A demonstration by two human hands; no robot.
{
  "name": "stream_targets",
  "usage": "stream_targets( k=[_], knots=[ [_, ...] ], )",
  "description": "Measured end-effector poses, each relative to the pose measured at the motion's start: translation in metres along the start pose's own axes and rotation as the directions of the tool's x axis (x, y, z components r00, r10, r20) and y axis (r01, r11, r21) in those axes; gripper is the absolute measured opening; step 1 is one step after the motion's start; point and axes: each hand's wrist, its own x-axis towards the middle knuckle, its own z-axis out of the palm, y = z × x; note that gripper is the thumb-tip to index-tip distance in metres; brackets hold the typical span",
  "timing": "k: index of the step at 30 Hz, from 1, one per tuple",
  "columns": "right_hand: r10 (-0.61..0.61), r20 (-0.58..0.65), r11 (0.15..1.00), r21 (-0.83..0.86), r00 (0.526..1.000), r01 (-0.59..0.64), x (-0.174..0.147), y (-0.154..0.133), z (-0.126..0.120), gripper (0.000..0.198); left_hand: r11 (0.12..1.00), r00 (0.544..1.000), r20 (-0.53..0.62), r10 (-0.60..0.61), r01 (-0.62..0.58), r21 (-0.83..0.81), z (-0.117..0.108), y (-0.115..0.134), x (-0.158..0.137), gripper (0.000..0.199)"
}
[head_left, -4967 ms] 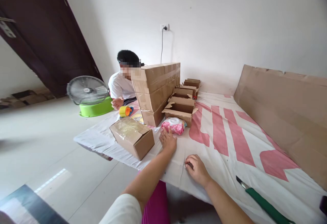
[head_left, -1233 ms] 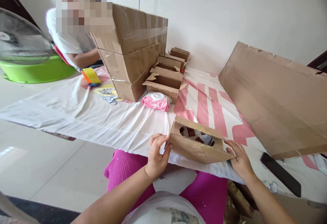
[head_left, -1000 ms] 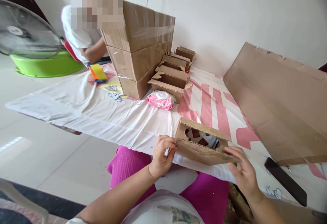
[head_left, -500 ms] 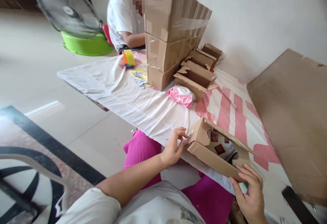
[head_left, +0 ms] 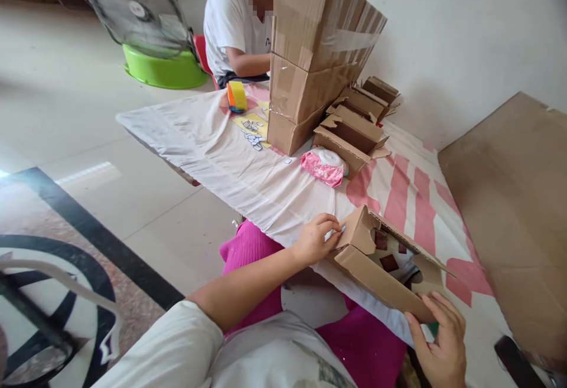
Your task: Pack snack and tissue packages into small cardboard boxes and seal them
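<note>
A small open cardboard box (head_left: 381,279) lies tilted at the near table edge, its opening facing up towards me. Through it, dark red squares on a pale surface are visible. My right hand (head_left: 443,338) grips its near right corner, thumb below and fingers over the edge. My left hand (head_left: 316,237) is at the box's left end with bent fingers touching it. A small whitish piece shows by those fingertips; I cannot make out what it is. Just beyond the box sits a pink wipes pack (head_left: 323,166) with a white lid.
Tall stacked cartons (head_left: 292,93) stand mid-table, with several open small boxes (head_left: 348,131) beside them. A yellow-orange tape roll (head_left: 237,96) and loose stickers (head_left: 254,140) lie left. A large cardboard sheet (head_left: 509,199) and black phone (head_left: 516,361) are right. A co-worker (head_left: 225,28) sits behind.
My left hand has moved right, and its fingers have closed in against the box's end. The right hand keeps its hold on the box. The whole view has shifted slightly.
</note>
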Motion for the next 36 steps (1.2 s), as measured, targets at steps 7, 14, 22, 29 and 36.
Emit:
stream_targets(
  k=[7,14,22,29,36],
  knots=[
    [-0.021,-0.041,0.998,-0.055,0.999,0.019,0.006,-0.011,-0.012,0.05,0.962,0.945,-0.196,-0.262,0.239,-0.132,-0.01,0.015,0.003,0.011],
    [0.229,0.24,0.731,0.598,0.943,-0.33,-0.011,-0.081,-0.026,0.027,0.801,0.807,0.023,0.59,-0.588,0.108,-0.02,0.075,-0.037,0.018],
    [0.429,0.761,-0.138,0.587,0.487,-0.797,-0.015,-0.1,0.01,0.052,0.638,0.67,0.279,0.687,-0.741,0.21,0.011,0.072,-0.073,0.016],
    [0.558,0.658,0.103,0.55,0.506,-0.829,-0.03,-0.093,0.015,0.024,0.692,0.692,0.31,0.652,-0.71,0.127,0.025,0.059,-0.085,0.015],
    [0.973,0.02,0.216,0.292,0.232,-0.932,-0.092,0.039,-0.034,0.027,0.781,0.735,0.388,0.556,-0.621,0.059,0.025,0.041,-0.072,0.016]
  ],
)
